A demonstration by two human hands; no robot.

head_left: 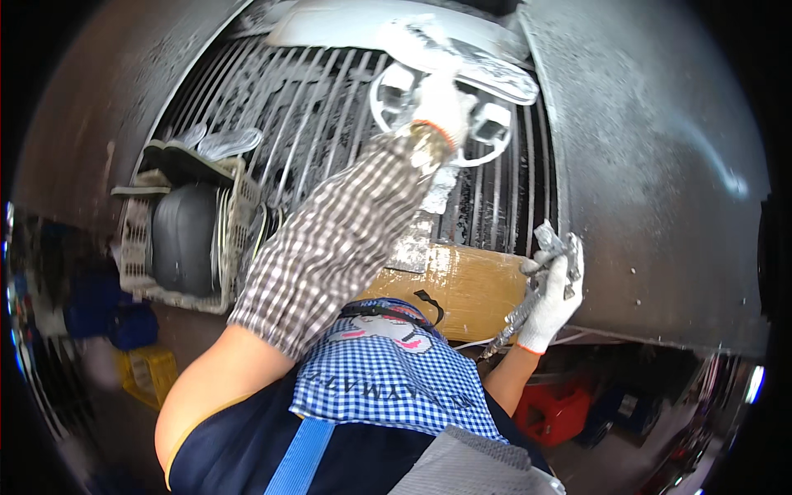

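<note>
My left hand [441, 103], in a white glove with an orange cuff, stretches far forward over a white ring-shaped stand [488, 157] on the slatted rack. Glare washes out its fingers, so their grip does not show. Just beyond it lies a white-dusted shoe sole [503, 80]. At the right edge of the rack, my right hand [554, 301], also gloved, is closed round a spray gun [546, 238] that looks wrapped in silvery foil. A wrapped hose [505, 332] runs down from this hand.
A pale plastic basket [235, 216] packed with dark soles stands at the left, with a clear-looking sole [229, 143] behind it. Taped brown cardboard [474, 285] fronts the rack. Metal walls [652, 165] rise on both sides. A red container [554, 410] sits below right.
</note>
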